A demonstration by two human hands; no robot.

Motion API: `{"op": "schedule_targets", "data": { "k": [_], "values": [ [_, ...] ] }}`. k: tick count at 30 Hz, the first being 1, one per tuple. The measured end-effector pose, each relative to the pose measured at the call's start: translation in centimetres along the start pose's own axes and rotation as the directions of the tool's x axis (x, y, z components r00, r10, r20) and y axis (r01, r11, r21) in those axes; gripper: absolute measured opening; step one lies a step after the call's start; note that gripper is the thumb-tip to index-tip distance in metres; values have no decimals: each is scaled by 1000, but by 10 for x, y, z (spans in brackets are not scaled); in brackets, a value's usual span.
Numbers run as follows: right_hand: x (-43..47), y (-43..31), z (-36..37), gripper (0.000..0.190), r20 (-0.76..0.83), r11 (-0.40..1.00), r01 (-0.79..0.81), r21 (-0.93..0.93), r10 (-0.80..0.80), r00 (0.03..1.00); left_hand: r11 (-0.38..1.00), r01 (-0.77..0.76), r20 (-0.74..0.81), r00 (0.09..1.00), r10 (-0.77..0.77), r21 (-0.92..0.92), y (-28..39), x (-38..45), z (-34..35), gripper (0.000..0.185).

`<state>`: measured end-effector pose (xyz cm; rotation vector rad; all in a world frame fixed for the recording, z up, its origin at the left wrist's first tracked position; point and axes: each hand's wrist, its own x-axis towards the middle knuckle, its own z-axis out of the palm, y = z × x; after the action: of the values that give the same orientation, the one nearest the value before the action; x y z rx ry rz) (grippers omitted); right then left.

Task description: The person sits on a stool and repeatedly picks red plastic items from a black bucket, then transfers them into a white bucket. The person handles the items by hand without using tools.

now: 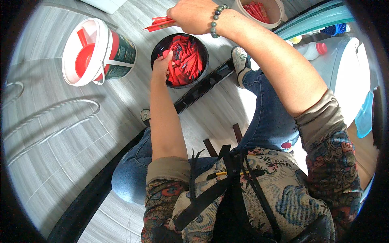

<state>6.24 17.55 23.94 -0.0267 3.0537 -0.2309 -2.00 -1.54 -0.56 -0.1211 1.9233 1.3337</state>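
My right hand [191, 16] holds a small bunch of red folded strips [159, 23] above the far edge of a round black basin [207, 59]. In the basin lies a heap of similar red pieces [187, 60], some with dark patches; their material is unclear. My left hand [163, 64] reaches over the basin's left side into this heap, its thumb against a red piece. Most of its fingers are hidden, so its grip does not show.
A white-rimmed bucket [104, 45] with a red dipper [85, 57] stands at left. More red strips [255, 10] fill part of a pale tub [275, 22]. Near the basin runs a black floor sill [203, 85]. A metal shower hose [60, 106], glass panels [319, 21] and a red-capped bottle [311, 51] are also visible.
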Motion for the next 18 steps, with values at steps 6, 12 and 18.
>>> {"op": "schedule_targets", "data": {
  "k": [6,12,18],
  "values": [
    [0,4,5,14,-20,1000,9,-6,-9,1000,996,20,-13,1000,-21,-82,-25,19,8,29],
    [3,3,13,20,-53,999,29,-40,-31,998,998,51,-66,997,-49,26,-49,35,22,27],
    [1,3,12,20,-25,999,16,-49,-17,1000,985,152,-109,984,-143,76,-57,48,34,25]
  ]
}}
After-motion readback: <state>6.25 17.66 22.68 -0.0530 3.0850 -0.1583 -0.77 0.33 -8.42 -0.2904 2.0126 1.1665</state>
